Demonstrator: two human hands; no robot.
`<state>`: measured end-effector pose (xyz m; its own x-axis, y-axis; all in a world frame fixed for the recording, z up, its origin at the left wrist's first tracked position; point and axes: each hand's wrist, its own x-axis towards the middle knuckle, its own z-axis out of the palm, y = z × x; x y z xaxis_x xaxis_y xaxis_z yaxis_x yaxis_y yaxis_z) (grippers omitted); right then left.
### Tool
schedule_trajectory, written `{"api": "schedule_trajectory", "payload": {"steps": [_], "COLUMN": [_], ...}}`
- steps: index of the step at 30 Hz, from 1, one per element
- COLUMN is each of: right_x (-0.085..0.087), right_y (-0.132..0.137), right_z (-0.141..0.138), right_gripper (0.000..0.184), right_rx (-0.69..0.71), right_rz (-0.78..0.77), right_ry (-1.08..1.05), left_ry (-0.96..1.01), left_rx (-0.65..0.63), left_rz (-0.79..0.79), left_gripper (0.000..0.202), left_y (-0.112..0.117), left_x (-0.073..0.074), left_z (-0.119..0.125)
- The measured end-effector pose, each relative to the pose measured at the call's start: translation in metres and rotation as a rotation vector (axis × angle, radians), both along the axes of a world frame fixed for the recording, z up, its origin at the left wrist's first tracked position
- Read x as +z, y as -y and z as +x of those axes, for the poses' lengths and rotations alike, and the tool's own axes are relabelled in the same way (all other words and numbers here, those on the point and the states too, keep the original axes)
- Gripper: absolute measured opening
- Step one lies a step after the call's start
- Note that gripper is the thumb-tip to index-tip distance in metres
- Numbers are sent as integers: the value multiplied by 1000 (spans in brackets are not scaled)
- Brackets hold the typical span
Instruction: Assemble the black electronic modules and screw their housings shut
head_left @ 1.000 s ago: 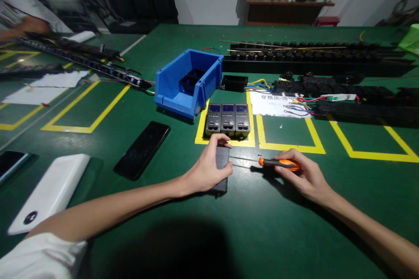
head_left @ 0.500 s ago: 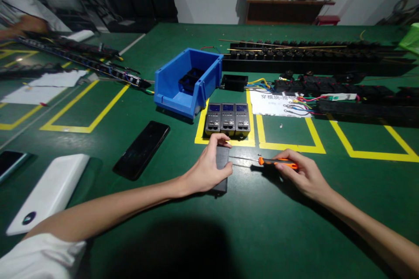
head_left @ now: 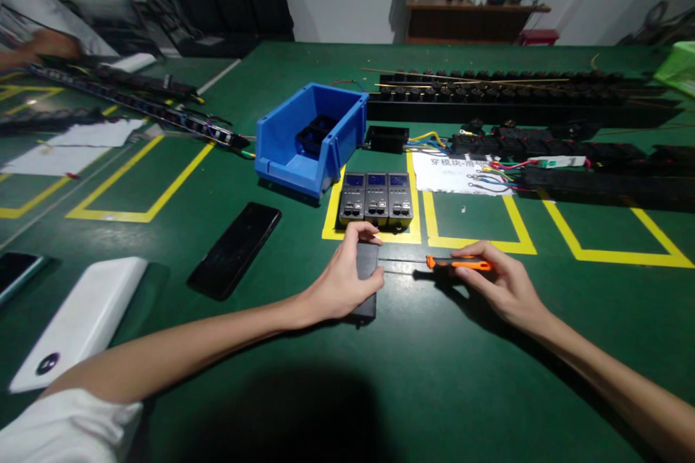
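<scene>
My left hand point(head_left: 342, 278) is wrapped around a small black module point(head_left: 367, 282) that lies on the green table point(head_left: 423, 376). My right hand point(head_left: 496, 286) pinches the orange handle of a thin screwdriver point(head_left: 459, 262). The screwdriver lies nearly level, and its metal shaft points left with the tip against the right side of the module. Just beyond my left hand, three grey modules with blue displays point(head_left: 376, 197) stand side by side on a yellow floor-tape line.
A blue bin point(head_left: 304, 141) with black parts stands behind the grey modules. A black phone point(head_left: 234, 249), a white power bank point(head_left: 81, 318) and another phone point(head_left: 16, 271) lie left. Long black power strips point(head_left: 521, 98), coloured wires point(head_left: 491, 172) and a label sheet point(head_left: 453, 172) sit right. Another person's hand point(head_left: 48, 45) is far left.
My right hand and the screwdriver rose slightly, and the shaft has levelled out. My left hand stays on the black module.
</scene>
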<state>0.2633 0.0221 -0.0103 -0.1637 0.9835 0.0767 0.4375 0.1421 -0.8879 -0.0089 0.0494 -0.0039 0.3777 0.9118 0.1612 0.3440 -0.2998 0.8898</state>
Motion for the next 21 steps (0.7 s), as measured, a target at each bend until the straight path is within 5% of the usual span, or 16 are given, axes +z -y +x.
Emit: {"api": "schedule_trajectory", "payload": {"steps": [12,21], "right_x": [-1,-1], "right_y": [0,3], "right_z": [0,1], "right_gripper": [24,19], "right_rx": [68,50], "right_rz": [-144,70], "right_ry": [-2,22], "left_ry": [-4,-1], "left_rx": [0,5], "left_rz": [-20,-20], "left_gripper": [47,45], "left_y": [2,2], "left_x": [1,-1], "left_z": [0,0]}}
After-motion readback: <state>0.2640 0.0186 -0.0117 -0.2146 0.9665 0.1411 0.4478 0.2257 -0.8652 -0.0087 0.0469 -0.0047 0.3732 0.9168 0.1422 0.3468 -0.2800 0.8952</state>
